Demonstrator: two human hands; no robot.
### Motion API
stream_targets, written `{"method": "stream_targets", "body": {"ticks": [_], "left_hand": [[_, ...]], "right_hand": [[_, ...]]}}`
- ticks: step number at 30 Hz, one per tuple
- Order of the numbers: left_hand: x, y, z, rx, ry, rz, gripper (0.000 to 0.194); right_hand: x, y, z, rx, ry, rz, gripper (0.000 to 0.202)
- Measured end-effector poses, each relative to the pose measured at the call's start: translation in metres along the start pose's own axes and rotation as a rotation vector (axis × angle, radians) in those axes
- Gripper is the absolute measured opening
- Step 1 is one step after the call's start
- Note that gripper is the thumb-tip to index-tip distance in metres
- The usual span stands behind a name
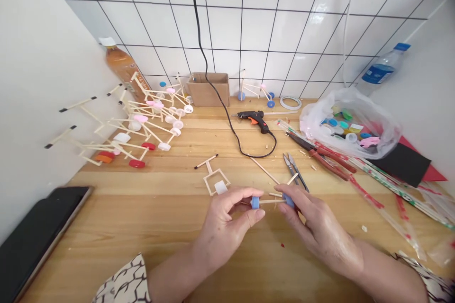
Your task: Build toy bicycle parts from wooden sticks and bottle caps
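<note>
My 2 hands are apart from each other, each pinching a blue bottle cap between thumb and fingers. My left hand (225, 227) is clamped on the left blue cap (255, 202), and my right hand (318, 232) is clamped on the right blue cap (289, 200). A thin wooden stick (272, 201) runs between these 2 caps, just above the near part of the wooden table (142, 227).

Just beyond my left fingers lies a small stick frame (209, 170) with a white piece (221, 187) at its near end. Past my right hand I have the small snips (296, 170) lying open, and left of them a loose stick (265, 170) slants towards my fingers. Farther back, the black glue gun (256, 118) lies on its side with its cord (261, 156) looped on the table. The red-handled pliers (327, 158) are to the right, in front of the plastic bag (309, 125) of coloured caps (346, 128).
</note>
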State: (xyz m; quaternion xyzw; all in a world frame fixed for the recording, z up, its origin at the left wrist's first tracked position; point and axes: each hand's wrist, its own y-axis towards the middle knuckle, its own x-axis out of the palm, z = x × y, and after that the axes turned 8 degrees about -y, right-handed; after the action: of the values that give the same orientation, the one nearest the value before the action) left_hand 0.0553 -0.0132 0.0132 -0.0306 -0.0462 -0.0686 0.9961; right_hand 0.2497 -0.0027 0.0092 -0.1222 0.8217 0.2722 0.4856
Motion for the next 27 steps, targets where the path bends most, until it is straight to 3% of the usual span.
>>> {"method": "stream_targets", "body": {"ticks": [6, 18, 27], "left_hand": [[0.002, -0.001, -0.002, 0.007, -0.046, 0.031, 0.019], [0.003, 0.002, 0.000, -0.065, -0.029, 0.009, 0.020], [0.000, 0.006, 0.001, -0.047, 0.101, -0.016, 0.017]], "right_hand": [[-0.002, 0.001, -0.003, 0.028, 0.037, 0.071, 0.022], [-0.004, 0.004, -0.002, 0.046, 0.080, 0.080, 0.023], [-0.012, 0.005, 0.008, 0.169, 0.279, -0.189, 0.031]]}}
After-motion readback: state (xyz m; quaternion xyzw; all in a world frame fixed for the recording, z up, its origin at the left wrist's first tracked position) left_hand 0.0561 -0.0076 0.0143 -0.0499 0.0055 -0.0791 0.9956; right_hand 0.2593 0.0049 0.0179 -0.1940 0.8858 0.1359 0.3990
